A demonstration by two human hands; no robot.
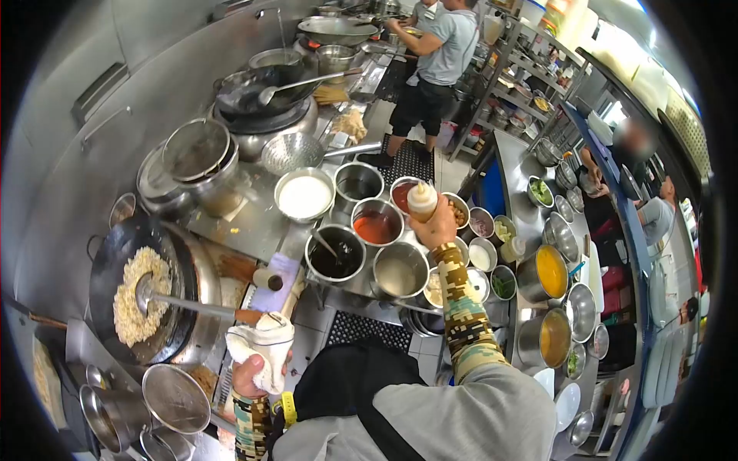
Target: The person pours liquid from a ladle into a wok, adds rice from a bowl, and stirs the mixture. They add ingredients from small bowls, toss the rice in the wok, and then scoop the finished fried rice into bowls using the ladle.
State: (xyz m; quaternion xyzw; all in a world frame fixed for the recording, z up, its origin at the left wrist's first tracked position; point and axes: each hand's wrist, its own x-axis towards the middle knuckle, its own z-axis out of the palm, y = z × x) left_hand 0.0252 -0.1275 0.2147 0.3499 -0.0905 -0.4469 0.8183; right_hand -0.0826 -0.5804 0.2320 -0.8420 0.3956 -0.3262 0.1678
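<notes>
My right hand (pixel 437 226) is closed round a squeeze bottle (pixel 422 200) with a pale tip, above the sauce pots. Beside it stand a pot of red sauce (pixel 377 223) and a pot of pale liquid (pixel 400 270). My left hand (pixel 247 378) grips a folded white towel (pixel 269 346); whatever lies inside the cloth is hidden. A wok (pixel 108 280) at the left holds fried rice (pixel 137 307). The head of a ladle (pixel 184 303) rests in that rice, and its wooden handle end reaches the towel.
Around the sauces are a dark sauce pot (pixel 335 253), a white-filled pot (pixel 305 194) and a perforated strainer (pixel 292 154). Another wok (pixel 261 96) sits farther back. Several ingredient bowls line the right counter. A person (pixel 446 50) stands at the far stove.
</notes>
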